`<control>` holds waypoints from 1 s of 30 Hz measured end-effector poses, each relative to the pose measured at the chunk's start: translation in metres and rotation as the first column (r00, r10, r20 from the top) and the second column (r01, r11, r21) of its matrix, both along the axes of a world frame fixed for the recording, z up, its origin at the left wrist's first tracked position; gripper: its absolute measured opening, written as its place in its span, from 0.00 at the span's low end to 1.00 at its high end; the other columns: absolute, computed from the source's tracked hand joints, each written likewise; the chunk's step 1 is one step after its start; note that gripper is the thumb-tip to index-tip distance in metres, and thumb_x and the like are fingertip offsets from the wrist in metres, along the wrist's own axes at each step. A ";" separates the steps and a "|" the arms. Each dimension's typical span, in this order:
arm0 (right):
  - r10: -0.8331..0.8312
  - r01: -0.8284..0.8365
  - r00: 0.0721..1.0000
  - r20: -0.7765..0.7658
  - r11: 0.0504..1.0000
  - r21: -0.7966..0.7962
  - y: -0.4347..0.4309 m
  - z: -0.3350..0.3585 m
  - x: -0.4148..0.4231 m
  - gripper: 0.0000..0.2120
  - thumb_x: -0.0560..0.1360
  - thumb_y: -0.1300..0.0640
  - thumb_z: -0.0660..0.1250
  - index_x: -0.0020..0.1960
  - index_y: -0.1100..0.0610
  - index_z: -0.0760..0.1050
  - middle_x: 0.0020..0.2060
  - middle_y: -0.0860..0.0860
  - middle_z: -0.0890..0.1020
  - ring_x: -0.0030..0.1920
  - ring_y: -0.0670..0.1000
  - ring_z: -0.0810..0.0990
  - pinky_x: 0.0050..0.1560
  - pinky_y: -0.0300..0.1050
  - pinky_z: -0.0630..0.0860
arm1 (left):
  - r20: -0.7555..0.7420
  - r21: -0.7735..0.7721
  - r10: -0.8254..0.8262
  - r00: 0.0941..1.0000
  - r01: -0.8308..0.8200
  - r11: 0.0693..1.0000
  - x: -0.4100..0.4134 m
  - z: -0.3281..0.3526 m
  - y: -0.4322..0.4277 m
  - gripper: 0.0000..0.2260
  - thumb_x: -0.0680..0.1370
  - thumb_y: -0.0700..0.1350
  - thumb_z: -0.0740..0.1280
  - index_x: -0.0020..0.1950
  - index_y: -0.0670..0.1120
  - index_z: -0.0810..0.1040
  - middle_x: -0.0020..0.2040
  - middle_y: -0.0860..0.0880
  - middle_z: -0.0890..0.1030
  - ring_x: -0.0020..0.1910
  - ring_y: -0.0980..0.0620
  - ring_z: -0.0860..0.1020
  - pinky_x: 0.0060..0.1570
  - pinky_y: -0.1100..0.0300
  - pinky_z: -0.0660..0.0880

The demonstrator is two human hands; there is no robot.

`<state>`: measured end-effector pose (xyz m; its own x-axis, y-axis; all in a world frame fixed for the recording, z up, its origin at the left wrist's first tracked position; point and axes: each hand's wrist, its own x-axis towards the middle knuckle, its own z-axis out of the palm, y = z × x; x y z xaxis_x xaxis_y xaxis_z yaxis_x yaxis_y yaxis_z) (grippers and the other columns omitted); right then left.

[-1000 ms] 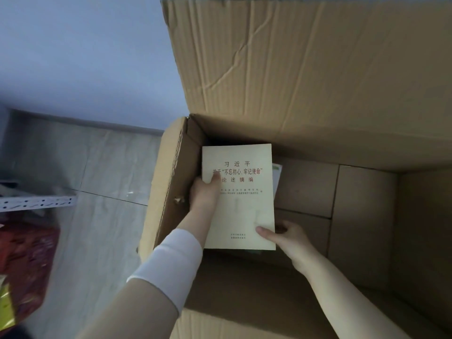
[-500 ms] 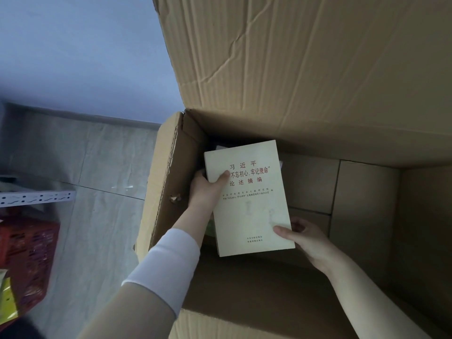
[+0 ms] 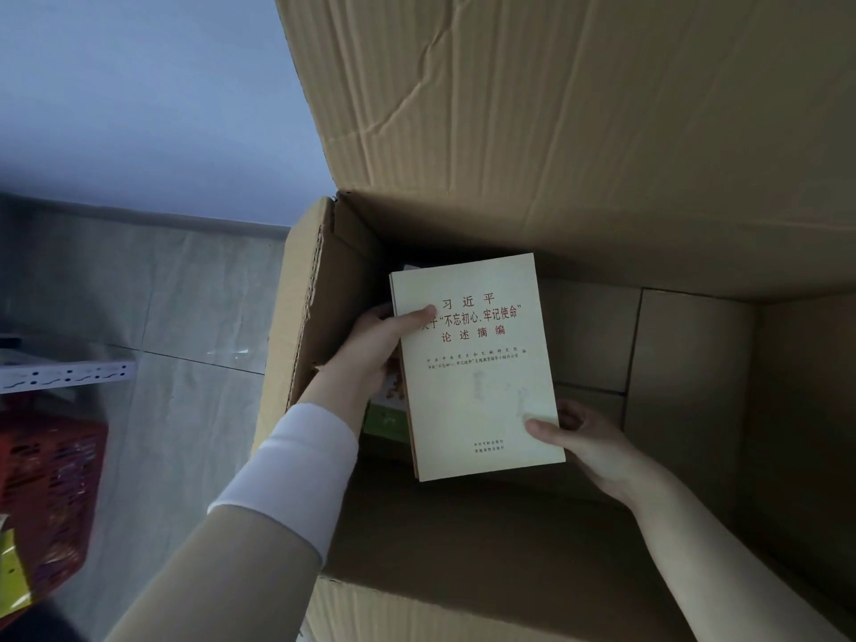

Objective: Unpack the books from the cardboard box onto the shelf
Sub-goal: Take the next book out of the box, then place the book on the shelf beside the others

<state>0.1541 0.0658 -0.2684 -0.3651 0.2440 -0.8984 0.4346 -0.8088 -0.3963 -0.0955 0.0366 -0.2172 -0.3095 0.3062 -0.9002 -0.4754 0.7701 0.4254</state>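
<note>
Two hands hold book (image 3: 477,377): left hand (image 3: 375,349) pinches left edge, right hand (image 3: 588,437) lower-right corner.

I see only the thumbs of the left hand (image 3: 370,347) and right hand (image 3: 590,440) on the cream book (image 3: 479,377); the fingers go out of sight behind it. A green-covered item (image 3: 387,421) beneath is mostly hidden. The cardboard box (image 3: 556,132) runs past the top, right and bottom edges. The red basket (image 3: 46,493) is blurred and cut off at the left.
</note>
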 end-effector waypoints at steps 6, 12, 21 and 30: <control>-0.083 0.084 0.995 -0.048 0.996 0.016 -0.003 0.028 0.011 0.20 0.64 0.68 0.75 0.55 0.60 0.76 0.46 0.51 0.85 0.46 0.49 0.84 0.46 0.39 0.79 | 0.044 0.045 -0.025 0.999 0.023 0.999 0.001 0.022 0.000 0.29 0.71 0.44 0.74 0.69 0.44 0.67 0.58 0.43 0.81 0.53 0.47 0.80 0.49 0.51 0.78; -0.075 0.082 0.992 -0.097 0.994 0.076 -0.011 0.116 0.027 0.47 0.42 0.50 0.84 0.58 0.60 0.74 0.52 0.53 0.85 0.52 0.51 0.84 0.51 0.43 0.79 | 0.023 0.199 -0.045 0.999 0.039 0.979 0.008 0.107 -0.020 0.35 0.66 0.44 0.77 0.69 0.41 0.68 0.59 0.43 0.81 0.51 0.47 0.83 0.44 0.52 0.82; 0.131 -0.085 0.974 -0.186 0.968 0.238 -0.077 0.296 0.014 0.17 0.67 0.58 0.71 0.55 0.59 0.77 0.44 0.48 0.86 0.44 0.49 0.85 0.45 0.42 0.80 | -0.112 0.367 0.045 0.993 -0.001 0.930 0.011 0.298 -0.122 0.19 0.72 0.43 0.73 0.61 0.39 0.77 0.49 0.48 0.84 0.45 0.51 0.83 0.56 0.49 0.78; 0.441 -0.307 0.873 -0.206 0.827 0.471 -0.197 0.421 -0.054 0.14 0.67 0.52 0.74 0.50 0.55 0.80 0.45 0.51 0.86 0.39 0.46 0.86 0.39 0.39 0.81 | -0.303 0.499 0.338 0.891 -0.154 0.853 -0.012 0.441 -0.304 0.15 0.72 0.43 0.73 0.56 0.41 0.79 0.45 0.49 0.85 0.40 0.52 0.84 0.51 0.51 0.80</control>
